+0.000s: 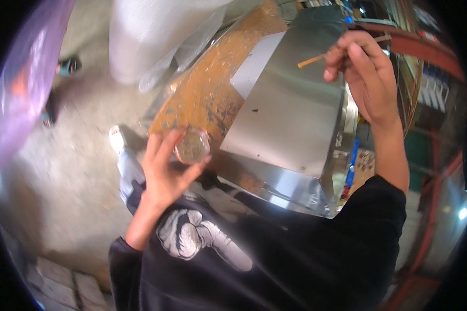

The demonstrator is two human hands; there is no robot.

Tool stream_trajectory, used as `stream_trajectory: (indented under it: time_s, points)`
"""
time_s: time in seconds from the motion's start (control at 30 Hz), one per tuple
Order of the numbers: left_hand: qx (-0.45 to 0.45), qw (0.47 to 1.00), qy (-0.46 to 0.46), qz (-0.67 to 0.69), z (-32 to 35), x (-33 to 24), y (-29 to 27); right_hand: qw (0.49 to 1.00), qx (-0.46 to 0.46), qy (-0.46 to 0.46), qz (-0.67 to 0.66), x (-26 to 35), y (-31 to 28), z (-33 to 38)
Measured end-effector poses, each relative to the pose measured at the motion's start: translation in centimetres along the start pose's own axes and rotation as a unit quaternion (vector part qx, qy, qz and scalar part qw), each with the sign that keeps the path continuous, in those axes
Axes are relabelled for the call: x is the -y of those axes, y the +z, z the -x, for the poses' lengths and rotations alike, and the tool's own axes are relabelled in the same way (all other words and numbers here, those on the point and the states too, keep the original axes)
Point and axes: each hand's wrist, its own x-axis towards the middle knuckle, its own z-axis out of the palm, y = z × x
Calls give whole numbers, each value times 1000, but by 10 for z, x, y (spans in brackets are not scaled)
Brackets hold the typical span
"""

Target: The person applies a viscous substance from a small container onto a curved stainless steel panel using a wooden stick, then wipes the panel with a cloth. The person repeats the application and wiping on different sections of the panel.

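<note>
My left hand [163, 171] is closed around a small round clear-sided cup [193, 145], gripped by its rim between thumb and fingers. Something greyish shows inside the cup; I cannot make out what. Raised over the far right side, my right hand [369, 78] pinches a thin stick [311, 61] with a yellow-orange end pointing left. Between the hands lies a large brushed-metal panel with folded edges [285, 114]. A few small dark specks dot its surface. The stick is held apart from the panel.
Beneath the panel is a scratched orange-brown board [192, 88], with a white sheet [254, 65] beside it. White foam wrap [150, 41] bulges at the far left, and purple plastic film [26, 78] hangs nearby. A red metal frame [420, 44] stands right. Someone's sandalled foot [69, 66] shows.
</note>
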Motion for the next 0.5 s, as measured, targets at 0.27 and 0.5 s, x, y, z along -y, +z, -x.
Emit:
stream_trajectory:
  time_s: [0.27,0.5]
  points:
    - [120,987,108,8,-29,-39,6,961,-216,-153,86,15,44,161]
    - [185,969,162,-5,-40,-32,15,960,-251,-113,50,-38,141,163]
